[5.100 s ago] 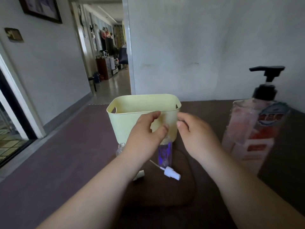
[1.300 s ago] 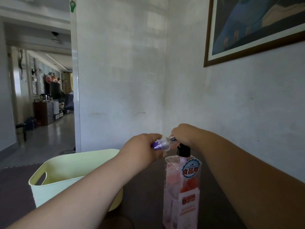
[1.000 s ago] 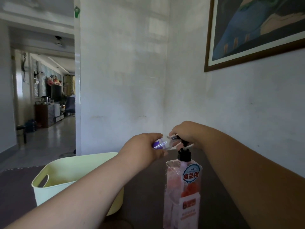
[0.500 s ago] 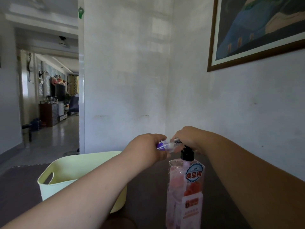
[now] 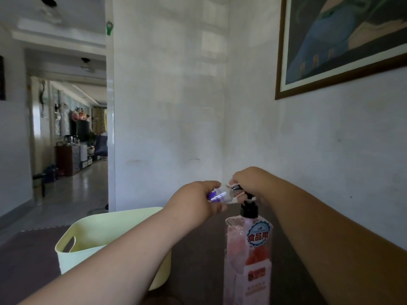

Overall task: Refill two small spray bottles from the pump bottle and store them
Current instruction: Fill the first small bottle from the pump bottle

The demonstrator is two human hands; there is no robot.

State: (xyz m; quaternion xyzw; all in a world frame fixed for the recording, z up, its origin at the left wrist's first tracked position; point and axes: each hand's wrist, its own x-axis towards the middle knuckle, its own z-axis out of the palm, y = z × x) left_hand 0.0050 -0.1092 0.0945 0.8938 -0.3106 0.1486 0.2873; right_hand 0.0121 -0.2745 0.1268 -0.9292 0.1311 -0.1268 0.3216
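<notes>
**While the left hand (image 5: 196,203) grips a small spray bottle (image 5: 220,195), the right hand (image 5: 251,183) closes over the top of the pump bottle (image 5: 247,256)**

Where it shows beyond the fingers, the spray bottle is clear plastic with a purple band of label, and it lies tilted almost on its side with its neck pointing right. Its spray top cannot be seen. The pump bottle is tall and transparent, tinted pink, with a round blue-edged sticker bearing red characters, a red and white label lower down, and a black collar (image 5: 248,209) under a thin stem.

The pump bottle stands upright on a dark brown table (image 5: 198,271). A pale yellow-green basket (image 5: 92,234) with a cut-out handle stands on the same table to the left, partly behind the left forearm. Pale walls meet in a corner behind; a dark-framed picture (image 5: 341,69) hangs on the right wall. At left an opening leads into a hallway with a tiled floor and a dark cabinet (image 5: 66,159).

The left hand's fingers are wrapped around the spray bottle's body, holding it in the air above and just left of the pump bottle's collar. The right hand, fingers curled, sits on the pump head, hiding most of it. The spray bottle's neck meets the dark spout tip at the right hand's fingertips. The two hands are close together, nearly touching.
</notes>
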